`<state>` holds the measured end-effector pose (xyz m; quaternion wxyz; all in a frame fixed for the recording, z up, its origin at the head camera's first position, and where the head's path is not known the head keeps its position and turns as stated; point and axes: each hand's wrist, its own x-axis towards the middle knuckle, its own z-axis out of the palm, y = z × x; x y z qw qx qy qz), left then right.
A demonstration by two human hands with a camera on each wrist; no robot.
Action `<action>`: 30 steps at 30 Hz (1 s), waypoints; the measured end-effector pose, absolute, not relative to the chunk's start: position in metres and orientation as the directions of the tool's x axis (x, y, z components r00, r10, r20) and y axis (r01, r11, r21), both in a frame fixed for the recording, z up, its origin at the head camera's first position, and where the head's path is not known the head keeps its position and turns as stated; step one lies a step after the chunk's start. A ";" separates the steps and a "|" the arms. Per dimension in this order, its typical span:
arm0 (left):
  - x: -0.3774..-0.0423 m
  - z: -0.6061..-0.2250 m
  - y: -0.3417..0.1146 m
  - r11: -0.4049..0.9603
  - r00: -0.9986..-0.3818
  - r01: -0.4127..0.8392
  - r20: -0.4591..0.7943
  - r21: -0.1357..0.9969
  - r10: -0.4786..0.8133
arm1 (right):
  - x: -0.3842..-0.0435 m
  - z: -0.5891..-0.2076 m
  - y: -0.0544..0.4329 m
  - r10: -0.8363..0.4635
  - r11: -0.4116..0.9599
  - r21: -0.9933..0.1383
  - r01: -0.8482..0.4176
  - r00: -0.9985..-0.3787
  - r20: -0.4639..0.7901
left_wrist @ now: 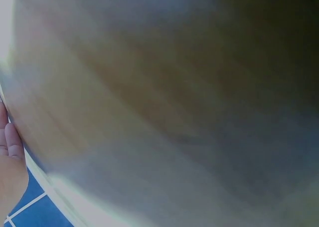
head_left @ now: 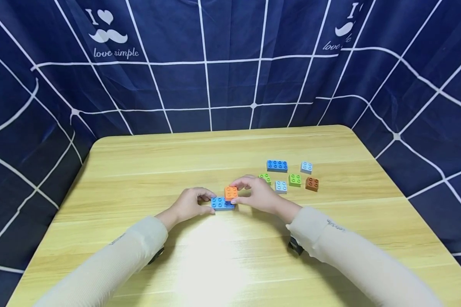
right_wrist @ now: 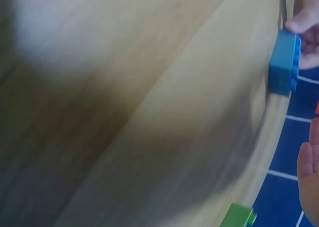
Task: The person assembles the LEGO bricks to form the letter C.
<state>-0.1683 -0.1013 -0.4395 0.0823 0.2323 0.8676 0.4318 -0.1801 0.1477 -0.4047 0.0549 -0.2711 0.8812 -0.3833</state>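
While the left hand (head_left: 190,204) grips one end of a rectangular light-blue plastic brick (head_left: 218,204) on the wood-grain table (head_left: 146,162), apparently to steady it, the right hand (head_left: 259,195) pinches a square orange plastic brick (head_left: 231,193) by its sides above the other end, its top uncovered

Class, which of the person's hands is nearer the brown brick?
The right. The right hand is left of the brown brick, pinching an orange brick; the left hand is farther left, holding a blue brick.
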 end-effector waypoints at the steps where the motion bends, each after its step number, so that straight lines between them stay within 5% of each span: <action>1: -0.169 -0.440 -0.102 0.519 -0.878 0.330 0.056 0.788 0.475 | -0.180 -0.405 0.144 -0.524 0.558 -0.704 -0.438 -0.845 0.110; 30: -0.167 -0.444 -0.107 0.497 -0.865 0.355 0.076 0.792 0.496 | -0.167 -0.422 0.093 -0.541 0.580 -0.646 -0.495 -0.828 0.148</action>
